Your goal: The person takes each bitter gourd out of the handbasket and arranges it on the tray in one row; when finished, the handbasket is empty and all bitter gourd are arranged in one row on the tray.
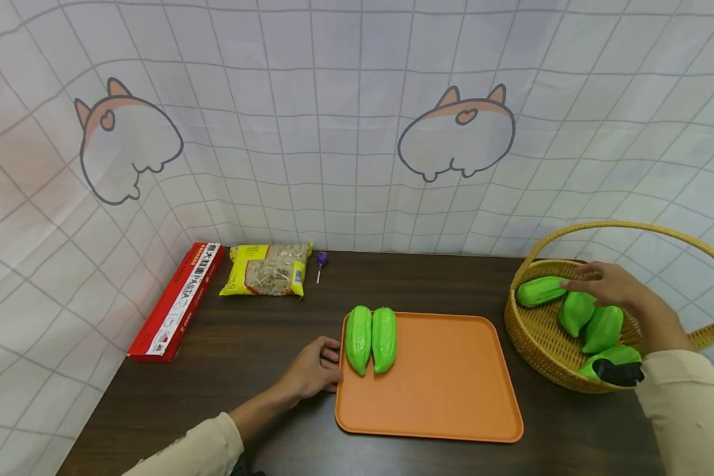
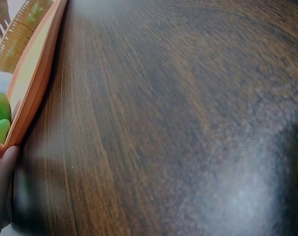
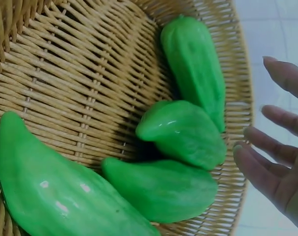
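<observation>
Two long green gourds lie side by side at the left end of an orange tray. My left hand holds the tray's left rim, with a thumb and finger at the edge in the left wrist view. Several green gourds lie in a round wicker basket. Over the basket reaches my right hand. In the right wrist view its fingers are spread and hold nothing, beside the gourds near the basket wall. Whether a fingertip touches the far gourd I cannot tell.
A red pasta box lies along the table's left side. Near the back wall are a yellow bag of food and a purple lollipop. The basket's tall handle arches over the right arm. A white checked cloth hangs behind.
</observation>
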Available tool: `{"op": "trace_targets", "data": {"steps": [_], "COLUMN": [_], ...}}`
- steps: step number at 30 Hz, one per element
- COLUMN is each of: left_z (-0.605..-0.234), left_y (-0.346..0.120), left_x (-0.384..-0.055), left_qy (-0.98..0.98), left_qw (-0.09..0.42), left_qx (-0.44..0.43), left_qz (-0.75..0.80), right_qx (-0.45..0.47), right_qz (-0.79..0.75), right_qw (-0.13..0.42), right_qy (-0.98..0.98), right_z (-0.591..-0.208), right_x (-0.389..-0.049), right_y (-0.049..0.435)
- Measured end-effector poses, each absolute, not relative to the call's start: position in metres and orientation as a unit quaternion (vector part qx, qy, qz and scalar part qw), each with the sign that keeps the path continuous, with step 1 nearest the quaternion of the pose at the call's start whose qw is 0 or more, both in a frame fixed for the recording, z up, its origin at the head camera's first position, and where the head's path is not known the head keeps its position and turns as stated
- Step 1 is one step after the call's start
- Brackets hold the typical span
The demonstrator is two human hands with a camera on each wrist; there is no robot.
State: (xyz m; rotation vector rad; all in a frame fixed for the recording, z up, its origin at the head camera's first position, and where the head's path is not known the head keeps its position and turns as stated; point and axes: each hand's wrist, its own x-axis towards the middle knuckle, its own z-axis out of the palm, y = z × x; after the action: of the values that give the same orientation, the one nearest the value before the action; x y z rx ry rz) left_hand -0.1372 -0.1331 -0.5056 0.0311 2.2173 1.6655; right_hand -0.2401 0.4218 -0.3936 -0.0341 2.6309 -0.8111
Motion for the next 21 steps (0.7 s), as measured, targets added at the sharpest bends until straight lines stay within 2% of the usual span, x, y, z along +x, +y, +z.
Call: {"op": "trace_targets", "data": {"steps": [21], "left_z": [-0.506], "left_y": [-0.133], "left_x": [-0.137], "left_qy": [0.785], "left_qw": [0.187], "left_qx": [0.004], "left_qz": [0.591], "right_qx": [-0.015], "right_qz": [-0.268], "right_qw": [0.190], "right_qy": [0.944], "right_z": [-0.413], "right_x": [-0.248], "right_y": [0.439]}}
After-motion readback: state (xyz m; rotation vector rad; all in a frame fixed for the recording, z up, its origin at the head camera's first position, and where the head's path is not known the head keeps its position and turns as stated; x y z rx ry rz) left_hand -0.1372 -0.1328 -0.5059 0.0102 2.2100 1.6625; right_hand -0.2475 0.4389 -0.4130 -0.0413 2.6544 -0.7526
